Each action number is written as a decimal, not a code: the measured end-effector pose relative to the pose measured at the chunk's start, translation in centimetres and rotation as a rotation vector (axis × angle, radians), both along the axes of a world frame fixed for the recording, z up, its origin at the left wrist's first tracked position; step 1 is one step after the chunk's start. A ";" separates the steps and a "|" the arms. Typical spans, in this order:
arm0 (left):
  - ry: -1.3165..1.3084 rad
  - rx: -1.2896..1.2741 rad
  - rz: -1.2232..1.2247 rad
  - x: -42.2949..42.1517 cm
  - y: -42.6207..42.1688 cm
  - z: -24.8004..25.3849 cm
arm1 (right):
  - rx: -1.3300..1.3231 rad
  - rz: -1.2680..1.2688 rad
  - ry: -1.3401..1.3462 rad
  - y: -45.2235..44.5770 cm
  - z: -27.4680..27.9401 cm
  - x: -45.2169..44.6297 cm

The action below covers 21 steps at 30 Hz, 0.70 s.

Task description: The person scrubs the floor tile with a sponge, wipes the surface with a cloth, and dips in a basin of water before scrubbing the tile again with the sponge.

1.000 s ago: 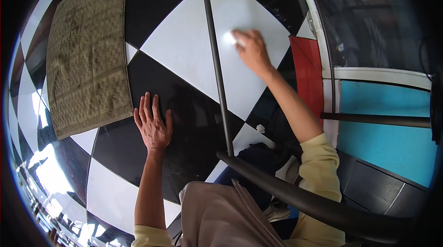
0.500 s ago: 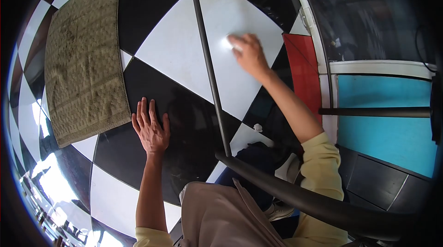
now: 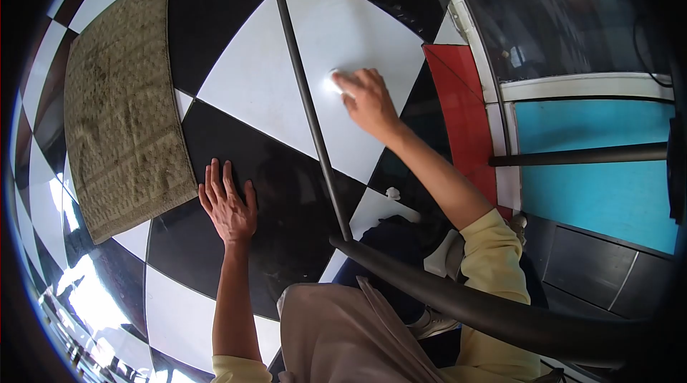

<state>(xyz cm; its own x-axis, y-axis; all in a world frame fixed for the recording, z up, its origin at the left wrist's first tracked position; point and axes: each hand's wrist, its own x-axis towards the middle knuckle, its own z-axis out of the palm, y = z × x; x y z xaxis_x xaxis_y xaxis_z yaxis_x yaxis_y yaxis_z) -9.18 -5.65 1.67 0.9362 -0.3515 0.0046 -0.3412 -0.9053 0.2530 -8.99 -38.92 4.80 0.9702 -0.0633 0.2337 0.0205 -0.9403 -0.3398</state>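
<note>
My left hand lies flat on a black floor tile, fingers spread, with nothing in it. Its fingertips are close to the corner of an olive-brown textured mat. My right hand presses down on a large white tile. Between its fingers is a small white wad, mostly covered by the hand; whether it is tissue or cloth I cannot tell. A crumpled white scrap lies on the floor below my right forearm.
A thin dark pole crosses the view between my hands and meets a thick dark bar over my lap. To the right are a red panel, a white frame and a turquoise panel.
My right hand has moved left and slightly down across the white tile with the white wad. My left hand stays flat on the black tile. The whole view has shifted a little.
</note>
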 end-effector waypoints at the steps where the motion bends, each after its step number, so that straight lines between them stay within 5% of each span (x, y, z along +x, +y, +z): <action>1: -0.001 -0.001 0.004 0.0 -0.1 0.0 | 0.006 0.035 -0.019 1.2 0.0 -0.6; 3: -0.008 0.001 0.005 0.2 -0.1 0.0 | 0.024 0.185 0.047 2.9 0.0 -2.2; 7: -0.016 -0.007 -0.001 0.0 0.0 -0.1 | -0.021 -0.112 -0.021 -0.7 -0.4 -0.5; 12: -0.023 0.001 0.008 0.0 0.0 -0.1 | 0.036 0.164 0.087 2.5 0.1 -2.8; 16: -0.030 0.002 0.000 0.0 0.0 -0.2 | 0.016 -0.081 0.001 -0.3 -0.3 -1.7; 19: -0.026 -0.012 0.004 0.0 -0.1 0.0 | 0.049 0.177 0.055 2.7 0.3 -4.2; 21: -0.021 -0.003 0.006 -0.2 0.1 -0.2 | 0.039 0.106 0.018 1.8 0.1 -4.2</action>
